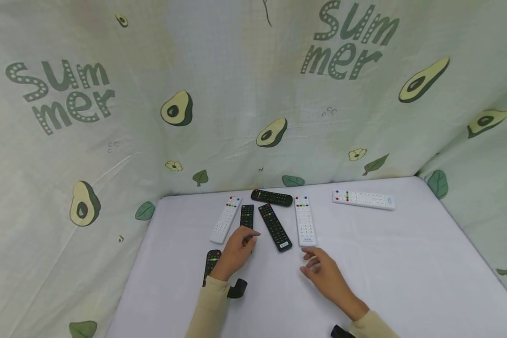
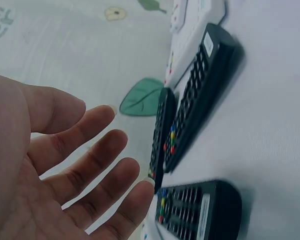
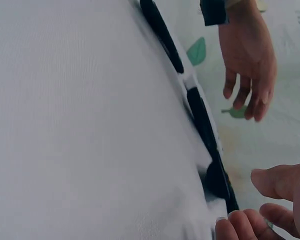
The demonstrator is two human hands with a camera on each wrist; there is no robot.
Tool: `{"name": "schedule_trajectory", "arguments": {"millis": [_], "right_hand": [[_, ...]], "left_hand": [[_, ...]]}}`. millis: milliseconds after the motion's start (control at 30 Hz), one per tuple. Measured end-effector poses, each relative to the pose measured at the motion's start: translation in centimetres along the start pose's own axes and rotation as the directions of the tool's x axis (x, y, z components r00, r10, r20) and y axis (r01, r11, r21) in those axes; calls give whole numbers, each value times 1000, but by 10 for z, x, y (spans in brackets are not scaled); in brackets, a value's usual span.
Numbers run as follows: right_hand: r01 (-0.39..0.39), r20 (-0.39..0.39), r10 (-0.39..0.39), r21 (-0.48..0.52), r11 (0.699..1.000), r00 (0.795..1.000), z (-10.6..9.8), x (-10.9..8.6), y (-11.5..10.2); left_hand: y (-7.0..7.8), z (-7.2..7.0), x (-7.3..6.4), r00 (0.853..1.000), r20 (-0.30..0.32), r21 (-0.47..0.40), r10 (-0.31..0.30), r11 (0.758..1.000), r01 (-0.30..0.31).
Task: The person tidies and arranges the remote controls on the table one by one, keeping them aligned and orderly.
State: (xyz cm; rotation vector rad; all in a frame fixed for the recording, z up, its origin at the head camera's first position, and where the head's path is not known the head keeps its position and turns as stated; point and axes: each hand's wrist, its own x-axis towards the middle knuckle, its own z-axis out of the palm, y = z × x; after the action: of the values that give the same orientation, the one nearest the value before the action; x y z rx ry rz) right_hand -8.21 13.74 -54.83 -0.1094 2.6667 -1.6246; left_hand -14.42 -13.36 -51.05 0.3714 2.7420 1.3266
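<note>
My left hand (image 1: 236, 253) hovers over a black remote control (image 1: 247, 214) and partly hides it in the head view. Its fingers are loosely bent and hold nothing, as the left wrist view confirms. Another black remote (image 1: 211, 264) lies partly behind the left wrist. Just in front of a white remote (image 1: 305, 223) is my right hand (image 1: 326, 276), relaxed, with nothing in its grasp. Between the two hands, farther back, a black remote (image 1: 275, 228) lies slanted. A white remote (image 1: 226, 219) rests left of the partly hidden one.
Across the back lies a black remote (image 1: 272, 197). Farther right, near the rear edge, is a white remote (image 1: 363, 199). The white-covered table (image 1: 405, 263) meets a hanging cloth (image 1: 224, 94) printed with avocados at its back and sides.
</note>
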Motion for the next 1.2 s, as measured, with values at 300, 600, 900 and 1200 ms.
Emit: {"name": "schedule_trajectory", "arguments": {"millis": [300, 600, 900, 1200], "right_hand": [[32, -132, -51, -143, 989, 990, -65, 11, 33], [-23, -231, -32, -230, 973, 972, -129, 36, 63], [-112, -284, 28, -282, 953, 958, -176, 67, 86], [-146, -369, 29, -291, 946, 929, -206, 100, 112]], "left_hand": [[16, 27, 14, 996, 75, -27, 41, 999, -39], [33, 56, 30, 990, 128, -83, 52, 996, -42], [48, 82, 41, 982, 182, -131, 53, 991, -29], [65, 104, 51, 978, 179, -191, 103, 979, -68]]}}
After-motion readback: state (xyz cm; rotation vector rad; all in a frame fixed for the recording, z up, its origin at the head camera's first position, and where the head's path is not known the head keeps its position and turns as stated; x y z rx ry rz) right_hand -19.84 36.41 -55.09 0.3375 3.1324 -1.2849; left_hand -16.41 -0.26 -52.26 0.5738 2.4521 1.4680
